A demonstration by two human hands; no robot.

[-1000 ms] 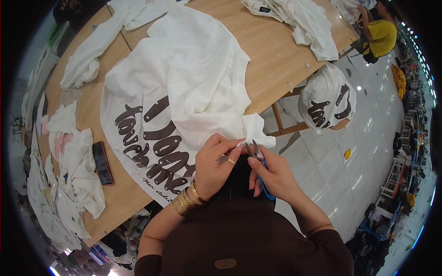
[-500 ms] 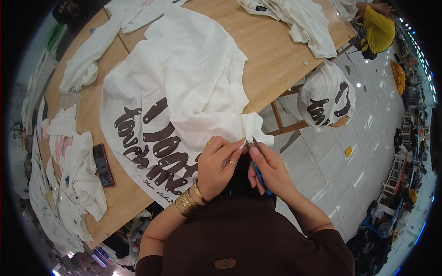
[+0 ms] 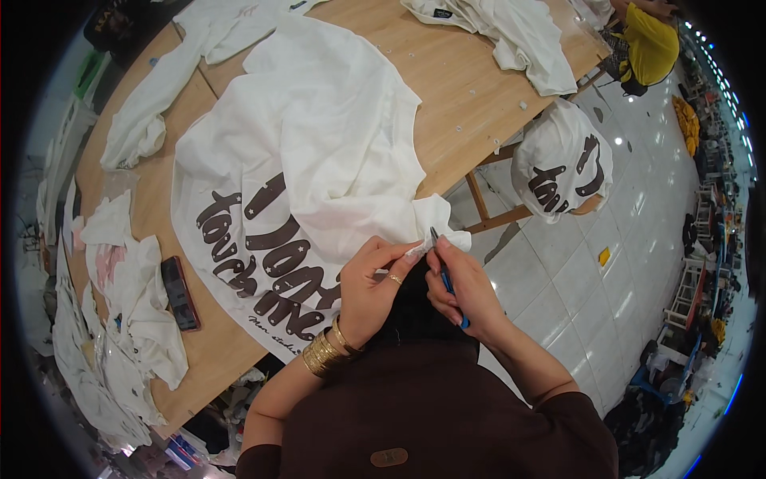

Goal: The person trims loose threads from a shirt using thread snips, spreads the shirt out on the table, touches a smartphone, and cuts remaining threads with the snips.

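A large white garment (image 3: pixel 343 136) with big dark printed lettering lies spread over the wooden table, its near right end hanging past the edge. My left hand (image 3: pixel 369 287), wearing rings and gold bangles, pinches a small fold of that cloth between thumb and fingertips. Close beside it, my right hand (image 3: pixel 469 289) is wrapped round a pair of blue-handled scissors (image 3: pixel 445 279). The blades point away from me and lie together at the pinched fabric. Whether a thread or the cloth is between them is too small to tell.
On the wooden table (image 3: pixel 455 88) lie more white garments (image 3: pixel 531 48), a dark phone (image 3: pixel 180 294) and small white scraps. A stool (image 3: pixel 590 206) draped with printed white cloth (image 3: pixel 550 152) stands off the right edge. Farther right, a person in yellow (image 3: pixel 650 48) is near the table's far corner.
The scissor blades, apart before, have come together. My right hand has turned slightly, its fingers curling more around the handles. My left fingers have shifted their pinch on the cloth.
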